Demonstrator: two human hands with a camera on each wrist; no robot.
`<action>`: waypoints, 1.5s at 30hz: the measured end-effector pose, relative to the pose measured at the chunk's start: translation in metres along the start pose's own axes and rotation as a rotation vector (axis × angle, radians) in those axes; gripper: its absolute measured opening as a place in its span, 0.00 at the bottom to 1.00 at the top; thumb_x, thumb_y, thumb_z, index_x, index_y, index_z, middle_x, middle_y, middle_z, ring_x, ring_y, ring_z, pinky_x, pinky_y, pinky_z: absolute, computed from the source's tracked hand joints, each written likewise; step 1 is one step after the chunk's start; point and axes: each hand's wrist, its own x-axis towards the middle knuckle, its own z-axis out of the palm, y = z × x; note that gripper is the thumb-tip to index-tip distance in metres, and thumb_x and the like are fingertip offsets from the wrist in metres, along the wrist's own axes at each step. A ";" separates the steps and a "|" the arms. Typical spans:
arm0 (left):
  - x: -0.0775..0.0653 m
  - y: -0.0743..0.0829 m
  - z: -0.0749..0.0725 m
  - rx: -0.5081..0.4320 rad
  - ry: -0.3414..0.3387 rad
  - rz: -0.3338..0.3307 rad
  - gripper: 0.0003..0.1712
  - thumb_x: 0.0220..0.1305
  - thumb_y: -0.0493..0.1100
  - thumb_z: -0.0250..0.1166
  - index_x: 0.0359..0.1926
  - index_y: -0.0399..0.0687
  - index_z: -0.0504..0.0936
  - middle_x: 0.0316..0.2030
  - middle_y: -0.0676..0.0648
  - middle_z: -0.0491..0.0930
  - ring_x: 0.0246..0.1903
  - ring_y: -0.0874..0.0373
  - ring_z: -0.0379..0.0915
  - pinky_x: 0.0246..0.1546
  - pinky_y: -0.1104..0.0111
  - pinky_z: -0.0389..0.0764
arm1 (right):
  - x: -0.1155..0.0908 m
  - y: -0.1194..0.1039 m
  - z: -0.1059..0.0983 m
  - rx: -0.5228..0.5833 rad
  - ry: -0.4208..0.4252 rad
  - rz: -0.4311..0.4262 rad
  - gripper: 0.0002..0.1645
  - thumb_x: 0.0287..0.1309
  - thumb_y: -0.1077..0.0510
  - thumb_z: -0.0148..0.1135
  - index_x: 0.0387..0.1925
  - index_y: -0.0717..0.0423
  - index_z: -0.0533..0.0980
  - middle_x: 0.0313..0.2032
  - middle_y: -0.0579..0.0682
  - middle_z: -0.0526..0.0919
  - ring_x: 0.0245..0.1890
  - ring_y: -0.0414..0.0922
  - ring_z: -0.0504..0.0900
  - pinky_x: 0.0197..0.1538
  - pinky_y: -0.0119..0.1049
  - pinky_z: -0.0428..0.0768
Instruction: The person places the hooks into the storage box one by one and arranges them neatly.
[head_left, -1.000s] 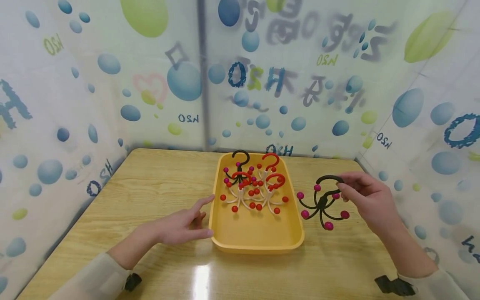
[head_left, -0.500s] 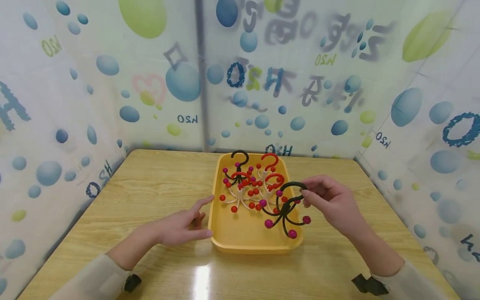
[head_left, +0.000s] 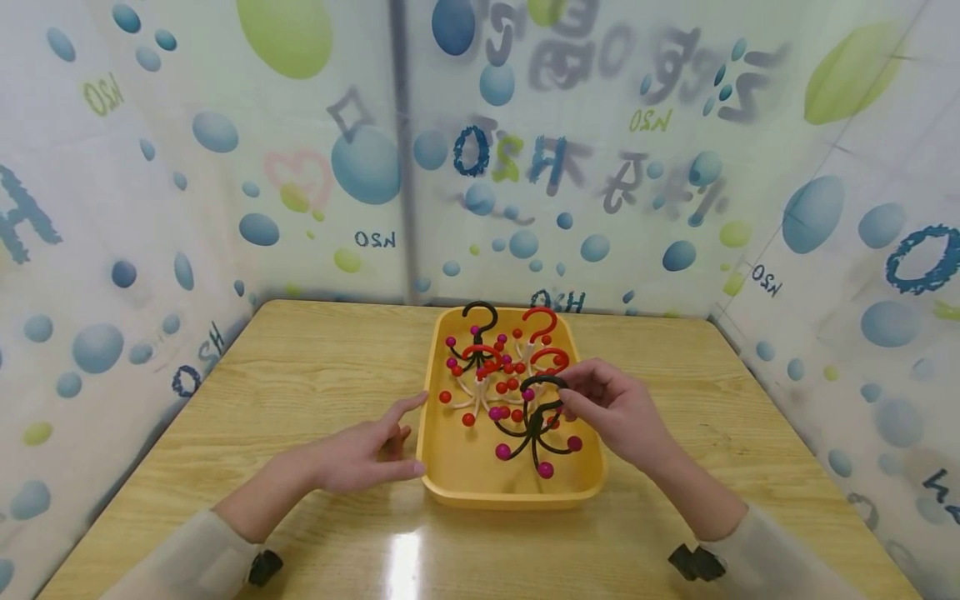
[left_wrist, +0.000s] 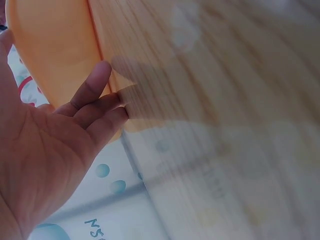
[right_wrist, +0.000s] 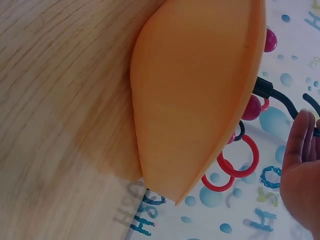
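My right hand (head_left: 618, 417) pinches the hooked handle of a black head massager (head_left: 536, 425), with thin curved legs tipped in magenta balls. It hangs over the front right part of a yellow tray (head_left: 513, 500). In the right wrist view, that hand (right_wrist: 305, 170) is at the frame's edge, and the tray wall (right_wrist: 195, 95) hides most of the massager. My left hand (head_left: 360, 454) lies beside the tray's left side, index finger and thumb straight at the wall. The left wrist view shows the left hand (left_wrist: 50, 150) with fingers extended by the tray.
Inside the tray's back half stand another black massager (head_left: 478, 337) and several white-legged ones with red hooks and red balls, such as the front left one (head_left: 481, 390). A wooden table (head_left: 322, 350) bears the tray. Printed curtains (head_left: 300, 150) rise behind and at both sides.
My right hand has carried the black massager leftward from the table right of the tray to above the tray's front right part. The left hand keeps its place.
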 end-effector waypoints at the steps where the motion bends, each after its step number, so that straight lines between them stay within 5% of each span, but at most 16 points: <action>1: 0.000 0.000 0.000 0.001 0.001 0.002 0.53 0.69 0.68 0.61 0.81 0.73 0.37 0.46 0.50 0.81 0.65 0.49 0.71 0.67 0.46 0.69 | 0.000 0.000 0.001 -0.006 0.003 0.008 0.11 0.68 0.55 0.67 0.50 0.48 0.80 0.42 0.54 0.83 0.37 0.51 0.84 0.43 0.40 0.87; 23: 0.001 -0.001 0.001 -0.005 0.004 0.016 0.53 0.68 0.69 0.61 0.81 0.71 0.37 0.43 0.51 0.80 0.63 0.51 0.73 0.65 0.46 0.70 | 0.020 0.021 0.015 -0.014 -0.152 0.101 0.12 0.67 0.56 0.67 0.50 0.52 0.80 0.41 0.56 0.87 0.37 0.51 0.87 0.46 0.46 0.87; 33: 0.001 -0.003 0.002 0.013 0.023 0.002 0.54 0.67 0.71 0.61 0.81 0.73 0.38 0.55 0.42 0.81 0.68 0.47 0.70 0.68 0.47 0.68 | 0.022 0.026 0.014 0.008 -0.173 0.101 0.13 0.67 0.55 0.67 0.51 0.53 0.80 0.43 0.56 0.87 0.38 0.49 0.88 0.46 0.45 0.87; 41: 0.001 -0.002 0.003 -0.001 0.007 -0.002 0.54 0.68 0.69 0.61 0.81 0.70 0.38 0.58 0.37 0.80 0.69 0.44 0.68 0.69 0.46 0.67 | 0.021 0.025 0.012 0.026 -0.193 0.117 0.15 0.66 0.54 0.68 0.52 0.51 0.80 0.44 0.60 0.87 0.39 0.51 0.88 0.46 0.50 0.86; 45: 0.001 -0.001 0.002 -0.002 0.009 -0.016 0.53 0.67 0.69 0.61 0.81 0.72 0.38 0.58 0.38 0.80 0.70 0.45 0.67 0.69 0.47 0.67 | 0.020 0.025 0.010 0.011 -0.186 0.138 0.16 0.65 0.53 0.69 0.53 0.48 0.81 0.44 0.58 0.87 0.39 0.50 0.88 0.45 0.45 0.87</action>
